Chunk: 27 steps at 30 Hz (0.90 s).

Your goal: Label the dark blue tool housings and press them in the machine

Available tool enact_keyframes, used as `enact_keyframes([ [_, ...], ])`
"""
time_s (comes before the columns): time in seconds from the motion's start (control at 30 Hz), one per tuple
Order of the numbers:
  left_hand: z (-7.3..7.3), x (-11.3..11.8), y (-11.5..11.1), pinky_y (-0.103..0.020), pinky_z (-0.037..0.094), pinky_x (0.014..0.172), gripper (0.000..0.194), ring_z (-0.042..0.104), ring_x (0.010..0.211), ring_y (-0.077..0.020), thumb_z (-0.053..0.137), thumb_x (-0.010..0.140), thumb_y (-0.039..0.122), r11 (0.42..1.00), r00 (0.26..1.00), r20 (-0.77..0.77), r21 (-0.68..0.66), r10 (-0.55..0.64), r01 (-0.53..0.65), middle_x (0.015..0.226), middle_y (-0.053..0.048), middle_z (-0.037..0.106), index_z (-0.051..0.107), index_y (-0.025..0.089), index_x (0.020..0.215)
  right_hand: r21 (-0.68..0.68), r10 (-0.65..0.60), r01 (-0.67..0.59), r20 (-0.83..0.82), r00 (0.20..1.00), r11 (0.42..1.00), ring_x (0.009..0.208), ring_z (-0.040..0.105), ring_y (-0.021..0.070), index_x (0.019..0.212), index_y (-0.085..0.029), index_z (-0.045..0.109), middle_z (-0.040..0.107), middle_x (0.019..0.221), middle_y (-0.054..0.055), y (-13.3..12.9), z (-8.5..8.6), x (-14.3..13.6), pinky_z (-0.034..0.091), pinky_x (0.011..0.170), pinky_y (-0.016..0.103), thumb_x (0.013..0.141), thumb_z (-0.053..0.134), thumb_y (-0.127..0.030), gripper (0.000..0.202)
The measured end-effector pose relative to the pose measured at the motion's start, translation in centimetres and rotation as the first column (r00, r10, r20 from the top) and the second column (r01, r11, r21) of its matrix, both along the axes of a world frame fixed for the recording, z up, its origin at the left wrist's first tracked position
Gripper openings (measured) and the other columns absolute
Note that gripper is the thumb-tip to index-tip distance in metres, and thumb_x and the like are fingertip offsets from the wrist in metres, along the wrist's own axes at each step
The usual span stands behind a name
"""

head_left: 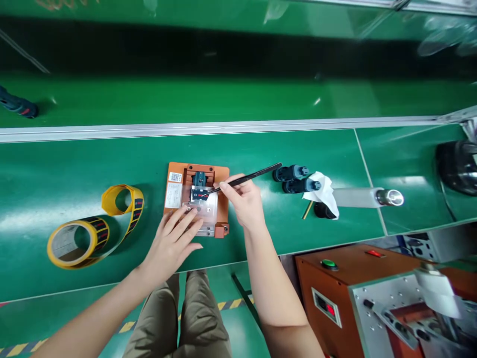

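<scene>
My left hand [172, 244] lies with its fingers spread on the clear plate [210, 211] of an orange fixture [222, 174]. A dark blue tool body [199, 179] sits in the fixture's slot, partly under the plate. Over the plate's opening is a small dark label [197, 194] with a red mark. Pinched in my right hand [246, 203] is a pair of black tweezers [261, 172], tilted down to the left. Their tips touch or hover just above the label; I cannot tell which.
A yellow roll of labels [100, 231] stands at left, its strip curling rightward. To the right are two dark blue tool bodies [290, 172], a white cloth [322, 188] and a pale bottle [356, 197]. An orange machine [335, 278] stands lower right. A metal rail [149, 130] borders the back.
</scene>
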State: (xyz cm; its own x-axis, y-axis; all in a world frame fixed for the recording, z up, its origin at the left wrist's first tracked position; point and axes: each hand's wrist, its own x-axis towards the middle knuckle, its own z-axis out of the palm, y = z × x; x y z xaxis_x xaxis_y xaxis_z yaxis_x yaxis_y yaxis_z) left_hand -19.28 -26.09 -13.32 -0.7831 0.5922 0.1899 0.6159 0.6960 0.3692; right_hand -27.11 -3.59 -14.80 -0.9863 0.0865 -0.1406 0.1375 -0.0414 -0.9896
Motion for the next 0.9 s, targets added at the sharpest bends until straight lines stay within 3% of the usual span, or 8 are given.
enact_keyframes([
  [0.2, -0.92, 0.77, 0.53, -0.055, 0.036, 0.115, 0.049, 0.042, 0.144, -0.0331, 0.063, 0.094, 0.024, 0.999, 0.999, 0.012, 0.003, 0.040, -0.040, 0.147, -0.014, 0.057, 0.054, 0.019, 0.142, -0.046, 0.013, -0.014, -0.009, 1.000, 0.999, 0.080, 0.071, 0.0184, 0.087, -0.024, 0.066, 0.073, 0.086, 0.001, 0.05, -0.33, -0.12, 0.056, 0.077, 0.032, 0.083, 0.079, -0.044, 0.024],
  [0.57, -0.69, 0.85, 0.55, -0.055, 0.035, 0.116, 0.054, 0.041, 0.146, -0.0323, 0.062, 0.095, 0.023, 0.998, 0.997, 0.042, -0.004, 0.059, -0.059, 0.150, -0.013, 0.055, 0.049, 0.024, 0.147, -0.023, 0.013, -0.014, -0.009, 1.000, 1.000, 0.078, 0.068, 0.0170, 0.086, -0.023, 0.065, 0.073, 0.086, 0.002, -0.07, -0.27, -0.07, 0.055, 0.075, 0.031, 0.083, 0.078, -0.046, 0.027],
  [0.9, -0.85, 0.91, 0.57, -0.056, 0.036, 0.115, 0.053, 0.040, 0.146, -0.0331, 0.063, 0.094, 0.021, 0.999, 0.999, 0.022, -0.020, 0.049, -0.049, 0.150, -0.014, 0.054, 0.050, 0.022, 0.146, -0.088, -0.002, 0.000, -0.020, 1.000, 0.996, 0.077, 0.068, 0.0162, 0.084, -0.022, 0.066, 0.072, 0.082, 0.000, -0.20, -0.46, -0.14, 0.053, 0.073, 0.030, 0.083, 0.079, -0.040, 0.022],
])
